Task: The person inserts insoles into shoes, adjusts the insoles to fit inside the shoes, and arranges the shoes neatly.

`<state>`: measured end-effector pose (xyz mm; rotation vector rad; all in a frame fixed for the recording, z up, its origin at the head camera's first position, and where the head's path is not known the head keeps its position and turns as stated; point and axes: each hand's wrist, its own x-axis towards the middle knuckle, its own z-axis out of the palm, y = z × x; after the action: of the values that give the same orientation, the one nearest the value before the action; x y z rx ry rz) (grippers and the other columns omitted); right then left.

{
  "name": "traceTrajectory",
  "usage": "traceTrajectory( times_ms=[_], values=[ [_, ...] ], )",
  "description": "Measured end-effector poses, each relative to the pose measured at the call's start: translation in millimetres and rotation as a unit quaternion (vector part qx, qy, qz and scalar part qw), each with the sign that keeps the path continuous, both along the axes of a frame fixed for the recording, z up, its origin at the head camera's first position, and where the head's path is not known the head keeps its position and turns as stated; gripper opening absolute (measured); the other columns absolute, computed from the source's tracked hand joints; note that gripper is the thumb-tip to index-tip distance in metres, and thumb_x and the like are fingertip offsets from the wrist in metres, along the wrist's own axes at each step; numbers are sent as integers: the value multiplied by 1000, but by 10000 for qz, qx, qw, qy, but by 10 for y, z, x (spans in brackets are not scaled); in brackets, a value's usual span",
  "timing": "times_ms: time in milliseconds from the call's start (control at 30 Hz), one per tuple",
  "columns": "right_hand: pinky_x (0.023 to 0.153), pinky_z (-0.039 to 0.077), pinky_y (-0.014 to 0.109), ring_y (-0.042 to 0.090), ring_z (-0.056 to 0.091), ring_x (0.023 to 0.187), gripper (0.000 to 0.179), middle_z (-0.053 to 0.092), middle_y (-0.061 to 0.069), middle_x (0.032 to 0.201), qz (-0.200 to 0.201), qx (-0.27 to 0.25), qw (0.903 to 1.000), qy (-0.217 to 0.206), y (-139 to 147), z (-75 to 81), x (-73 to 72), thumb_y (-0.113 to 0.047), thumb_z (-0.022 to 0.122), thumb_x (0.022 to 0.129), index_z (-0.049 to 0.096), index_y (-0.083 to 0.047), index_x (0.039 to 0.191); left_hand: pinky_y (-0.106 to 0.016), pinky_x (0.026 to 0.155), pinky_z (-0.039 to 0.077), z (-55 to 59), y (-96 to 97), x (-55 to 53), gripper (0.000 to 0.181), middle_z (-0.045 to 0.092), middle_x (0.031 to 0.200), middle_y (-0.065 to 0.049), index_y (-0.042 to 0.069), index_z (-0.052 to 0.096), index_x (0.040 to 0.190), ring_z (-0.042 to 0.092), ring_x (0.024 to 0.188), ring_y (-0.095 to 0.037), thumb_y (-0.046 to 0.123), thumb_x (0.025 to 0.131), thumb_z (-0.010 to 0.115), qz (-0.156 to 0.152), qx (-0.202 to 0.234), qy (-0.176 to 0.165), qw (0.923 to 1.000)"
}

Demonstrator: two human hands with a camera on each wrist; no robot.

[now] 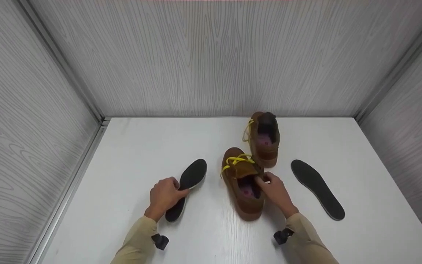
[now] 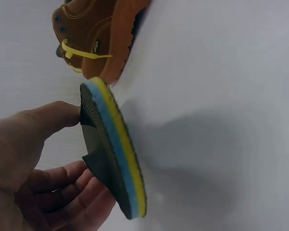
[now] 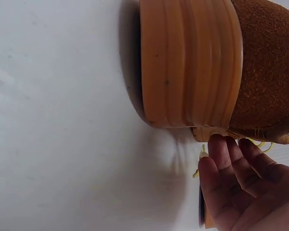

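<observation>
My left hand (image 1: 165,196) pinches a dark insole (image 1: 193,174) across its middle, thumb on one side and fingers on the other. In the left wrist view the insole's edge (image 2: 118,139) shows blue and yellow layers. Right of it, a brown shoe (image 1: 244,207) with yellow laces (image 1: 238,159) points away from me. My right hand (image 1: 275,189) grips the right side of that shoe's collar, with the thumb in the opening and the fingers outside. A pinkish lining shows inside. The right wrist view shows the shoe's heel (image 3: 190,62) close up, with dark shadow beside the sole.
A second brown shoe (image 1: 275,148), also with yellow laces, stands just behind the first one. Another dark insole (image 1: 317,189) lies flat on the white table (image 1: 141,146) to the right. Wood-grain panels (image 1: 211,58) enclose the table at the back and both sides.
</observation>
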<state>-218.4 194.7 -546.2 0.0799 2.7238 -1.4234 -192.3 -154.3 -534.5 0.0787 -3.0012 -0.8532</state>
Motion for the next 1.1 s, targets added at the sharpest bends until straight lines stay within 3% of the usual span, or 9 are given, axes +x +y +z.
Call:
traceTrajectory(
  times_ms=[233, 600, 967, 1100],
  values=[
    [68, 44, 32, 20, 54, 80, 25, 62, 7, 92, -19, 5, 10000, -1, -18, -42, 2, -31, 61, 91, 62, -6, 95, -38, 57, 46, -144, -93, -63, 38, 59, 72, -4, 4, 62, 82, 55, 62, -20, 37, 72, 77, 116, -400, -265, 9988],
    [69, 42, 34, 20, 52, 79, 24, 60, 5, 88, 14, -40, 9999, 164, -18, -16, 6, -30, 60, 92, 61, -6, 91, -38, 56, 46, -118, -110, -73, 38, 57, 72, -4, 4, 60, 81, 53, 61, -20, 37, 70, 77, 17, -394, -203, 9990],
    [69, 42, 33, 21, 53, 80, 24, 59, 6, 88, -109, -248, 9996, 24, -24, -42, 4, -31, 60, 92, 63, -7, 94, -36, 53, 44, -133, -122, -94, 35, 55, 68, -3, 6, 58, 77, 53, 59, -19, 35, 71, 76, -15, -299, -194, 9994],
    [67, 42, 33, 20, 53, 78, 24, 59, 5, 86, -185, -311, 9993, 45, -37, -57, 3, -31, 60, 92, 63, -7, 92, -35, 52, 45, -140, -134, -118, 35, 54, 67, -4, 3, 59, 80, 53, 57, -19, 33, 72, 74, -97, -304, -324, 9990]
  ],
)
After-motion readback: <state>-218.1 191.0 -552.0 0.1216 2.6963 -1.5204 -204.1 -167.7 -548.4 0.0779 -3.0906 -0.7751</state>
